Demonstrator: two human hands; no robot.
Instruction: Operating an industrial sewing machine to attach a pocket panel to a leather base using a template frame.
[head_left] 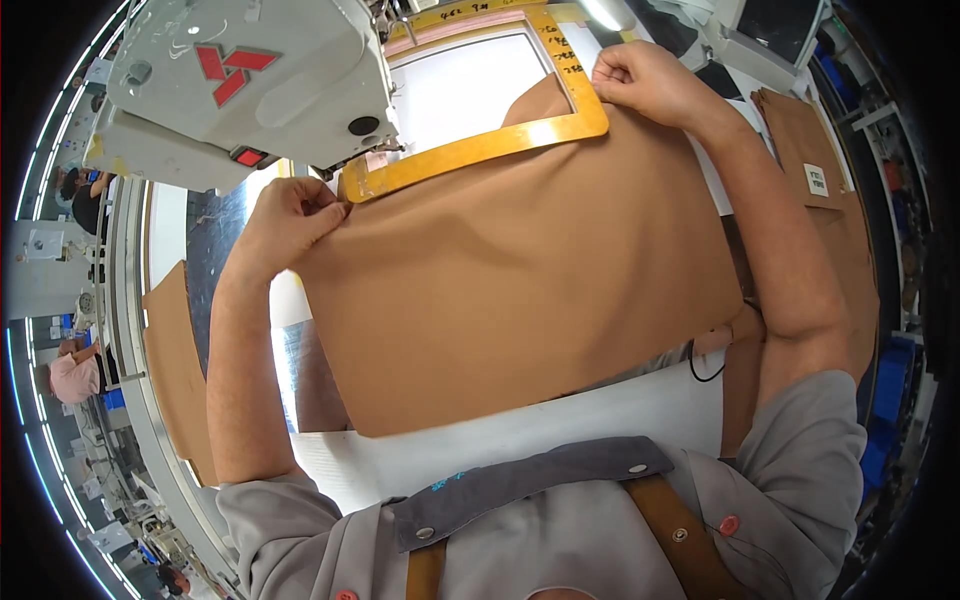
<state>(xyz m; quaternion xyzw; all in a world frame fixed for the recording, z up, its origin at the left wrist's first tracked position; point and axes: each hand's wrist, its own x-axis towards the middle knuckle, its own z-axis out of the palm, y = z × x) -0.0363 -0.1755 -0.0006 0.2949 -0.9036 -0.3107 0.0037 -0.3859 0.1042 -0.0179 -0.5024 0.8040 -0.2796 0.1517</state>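
Note:
A large brown fabric panel (520,290) hangs in front of me, its far part running under a yellow clamp frame (470,160). My left hand (295,222) pinches the panel's edge beside the frame's near left corner. Up at the right side of the frame, my right hand (650,82) grips another bit of the fabric between thumb and fingers. Inside the frame's opening a white surface shows, with a rounded piece of the brown fabric at its right. The panel sags in soft folds between my hands, and its near edge hangs loose over a white surface.
A grey sewing machine head (250,85) stands at the upper left, its needle area close to the frame. More brown fabric pieces lie at the right (840,240) and left (172,360). A screen (775,25) is at the far right. Other people work at the far left.

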